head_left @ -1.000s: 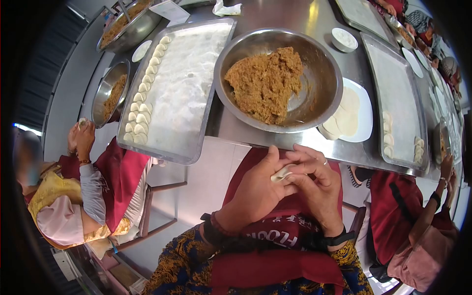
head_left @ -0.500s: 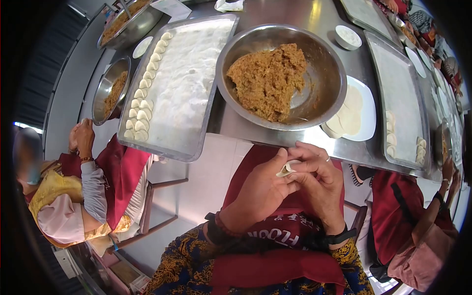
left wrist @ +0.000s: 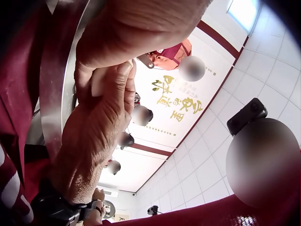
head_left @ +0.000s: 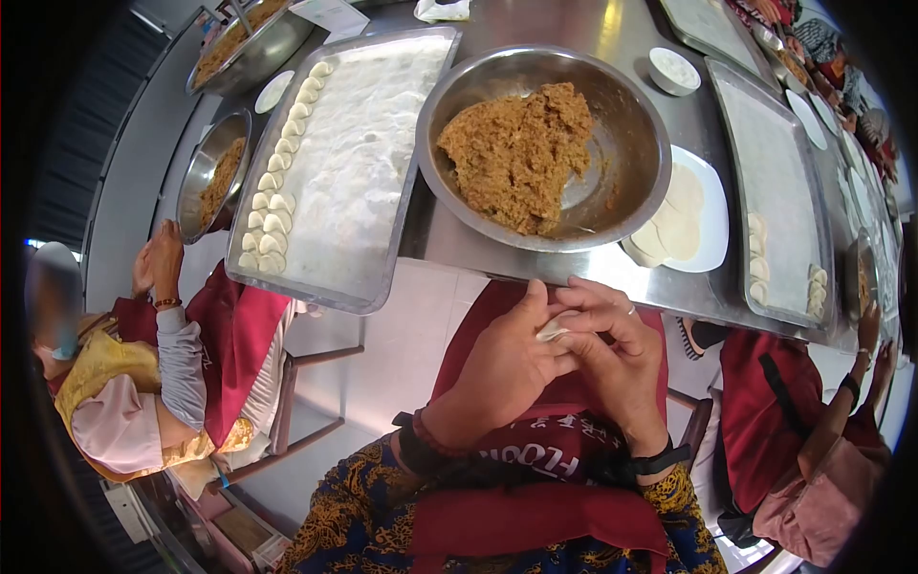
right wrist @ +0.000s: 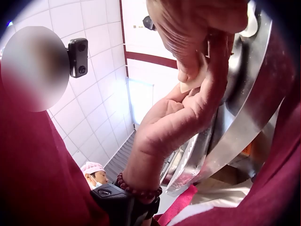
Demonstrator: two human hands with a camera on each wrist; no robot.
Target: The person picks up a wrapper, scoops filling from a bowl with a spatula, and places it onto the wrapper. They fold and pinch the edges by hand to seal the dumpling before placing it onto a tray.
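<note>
Just past the table's near edge, a small pale dumpling [head_left: 552, 330] lies between my two hands, mostly covered by fingers. My left hand [head_left: 502, 368] holds it from the left, its thumb pointing up and its fingers beneath. From the other side my right hand [head_left: 617, 359] pinches the dough with thumb and fingertips. The right wrist view shows a strip of the dough [right wrist: 195, 80] between both hands' fingers. Ahead stands a steel bowl [head_left: 636, 215] of brown filling [head_left: 521, 158]. A white plate [head_left: 710, 244] beside it bears round dough wrappers [head_left: 677, 215].
To the left, a floured metal tray [head_left: 368, 287] carries a row of folded dumplings [head_left: 287, 143]. Another tray [head_left: 789, 191] with several dumplings lies to the right. A small white bowl [head_left: 674, 72] sits farther back. People in red aprons sit on both sides.
Half a second ago the dumpling's rim showed more openly between the hands; now fingers cover more of it. My left thumb and right fingers have shifted slightly around the dough.
</note>
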